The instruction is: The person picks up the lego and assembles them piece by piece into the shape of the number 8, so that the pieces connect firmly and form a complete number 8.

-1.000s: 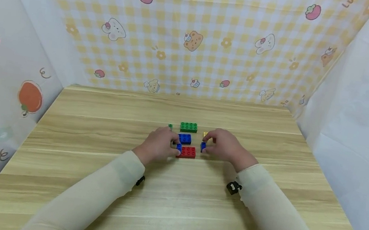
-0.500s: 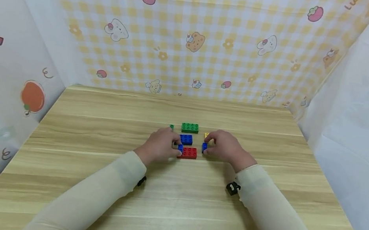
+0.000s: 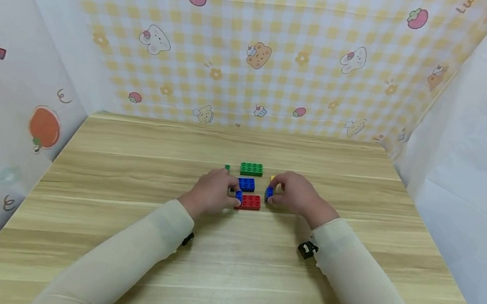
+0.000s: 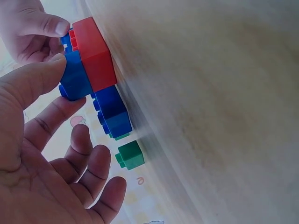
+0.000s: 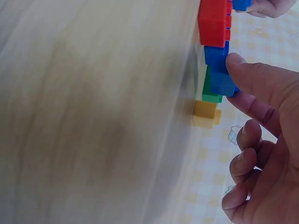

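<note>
In the head view my left hand [image 3: 211, 189] pinches a small blue brick [image 4: 77, 77] between thumb and index finger. That brick sits over the left end of the studded red brick [image 3: 251, 202]; whether it is pressed fully down I cannot tell. Just right of the red brick, my right hand [image 3: 296, 194] grips another small blue brick [image 5: 222, 81] with thumb and index finger, seemingly a little off the table. Both hands' other fingers are loosely bent and touch no brick. Behind the red brick lies a longer blue brick [image 3: 247, 184], its left end partly hidden by my left hand.
A long green brick [image 3: 252, 169] lies at the back of the group. Beyond my left fingers stands a small green brick [image 4: 131, 155]. A small yellow brick [image 5: 204, 111] is behind my right fingers. The wooden table [image 3: 234, 277] meets a checked cloth backdrop [image 3: 219, 59].
The small blue brick in my right hand has tilted and shifted slightly. My left hand keeps its brick over the red one. The whole head view has drifted slightly.
</note>
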Demonstrator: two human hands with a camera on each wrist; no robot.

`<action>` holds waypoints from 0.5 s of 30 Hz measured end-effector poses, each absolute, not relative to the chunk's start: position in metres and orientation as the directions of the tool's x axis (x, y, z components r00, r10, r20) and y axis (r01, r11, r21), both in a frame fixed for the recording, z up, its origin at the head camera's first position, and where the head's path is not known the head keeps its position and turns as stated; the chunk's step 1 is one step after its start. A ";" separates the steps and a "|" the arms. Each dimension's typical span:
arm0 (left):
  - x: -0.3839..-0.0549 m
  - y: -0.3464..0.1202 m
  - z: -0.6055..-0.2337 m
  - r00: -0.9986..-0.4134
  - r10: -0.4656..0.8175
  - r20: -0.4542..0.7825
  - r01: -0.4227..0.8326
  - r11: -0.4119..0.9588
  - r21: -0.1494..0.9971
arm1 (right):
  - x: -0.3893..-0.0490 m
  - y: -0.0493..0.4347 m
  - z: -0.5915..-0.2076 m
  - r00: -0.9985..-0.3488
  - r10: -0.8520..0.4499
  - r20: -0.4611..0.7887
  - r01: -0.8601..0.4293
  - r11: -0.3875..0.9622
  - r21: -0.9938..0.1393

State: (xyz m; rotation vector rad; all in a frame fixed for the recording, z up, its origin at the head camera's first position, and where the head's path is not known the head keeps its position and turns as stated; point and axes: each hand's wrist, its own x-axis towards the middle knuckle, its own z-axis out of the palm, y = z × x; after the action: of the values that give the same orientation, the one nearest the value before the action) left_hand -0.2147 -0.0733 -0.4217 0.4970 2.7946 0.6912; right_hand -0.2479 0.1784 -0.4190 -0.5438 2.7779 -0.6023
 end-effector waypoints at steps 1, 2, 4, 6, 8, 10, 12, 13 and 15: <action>-0.215 -0.073 -0.421 -0.919 0.374 -0.127 0.272 0.831 0.485 | -0.247 0.178 -0.418 -0.900 -0.407 -0.155 -0.305 0.844 -0.442; -0.214 -0.073 -0.421 -0.919 0.375 -0.125 0.273 0.830 0.486 | -0.247 0.178 -0.418 -0.900 -0.410 -0.151 -0.309 0.841 -0.444; -0.214 -0.073 -0.421 -0.918 0.376 -0.123 0.274 0.828 0.489 | -0.246 0.177 -0.417 -0.897 -0.416 -0.147 -0.313 0.835 -0.453; -0.214 -0.074 -0.420 -0.918 0.378 -0.122 0.275 0.827 0.491 | -0.245 0.176 -0.415 -0.896 -0.420 -0.143 -0.313 0.827 -0.467; -0.214 -0.074 -0.420 -0.917 0.379 -0.122 0.276 0.827 0.491 | -0.244 0.176 -0.414 -0.893 -0.427 -0.141 -0.312 0.815 -0.489; -0.214 -0.074 -0.420 -0.917 0.379 -0.122 0.277 0.827 0.489 | -0.243 0.174 -0.413 -0.891 -0.432 -0.142 -0.308 0.804 -0.509; -0.215 -0.074 -0.421 -0.918 0.378 -0.121 0.277 0.828 0.488 | -0.241 0.173 -0.413 -0.891 -0.428 -0.150 -0.292 0.795 -0.532; -0.215 -0.074 -0.421 -0.918 0.378 -0.121 0.276 0.828 0.489 | -0.240 0.173 -0.412 -0.890 -0.429 -0.156 -0.285 0.789 -0.544; -0.215 -0.074 -0.422 -0.918 0.377 -0.121 0.275 0.827 0.490 | -0.239 0.171 -0.412 -0.888 -0.428 -0.164 -0.273 0.782 -0.560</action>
State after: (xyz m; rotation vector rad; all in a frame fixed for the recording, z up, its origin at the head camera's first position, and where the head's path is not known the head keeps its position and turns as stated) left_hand -0.2154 -0.0740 -0.4216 0.5047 2.7969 0.7027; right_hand -0.2392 0.1708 -0.4122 -0.5425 2.6915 -0.7830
